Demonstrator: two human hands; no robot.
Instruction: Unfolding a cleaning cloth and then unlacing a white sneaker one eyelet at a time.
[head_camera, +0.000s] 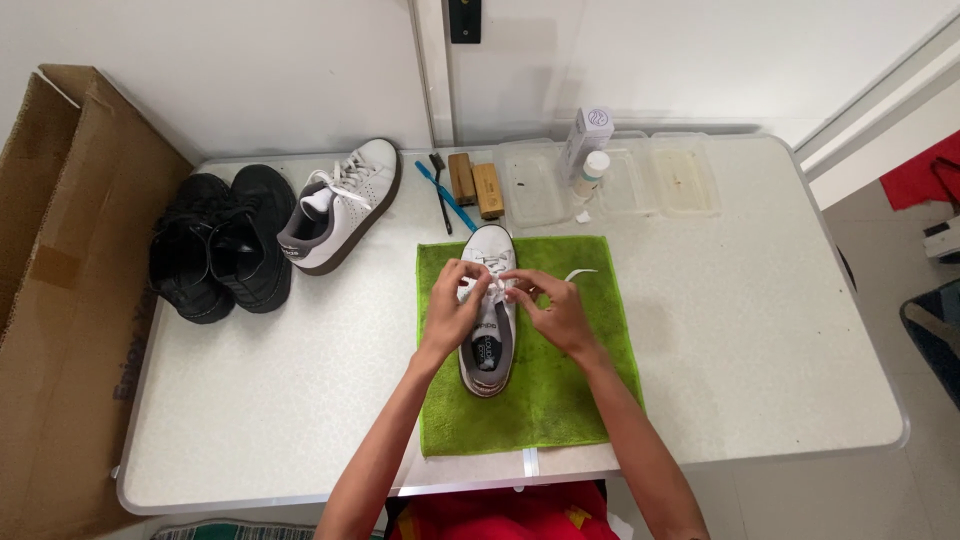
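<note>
Both hands are working over the white low-top sneaker (489, 315); the left hand (452, 308) and the right hand (557, 308) are pinching the thin white lace (497, 284) with fingers curled nearly closed; the lace is looking soft and limp, best held near its ends, the shoe light and firm; it is lying toe-away on a green fuzzy cloth (560, 400), directly beneath the fingers.
</note>
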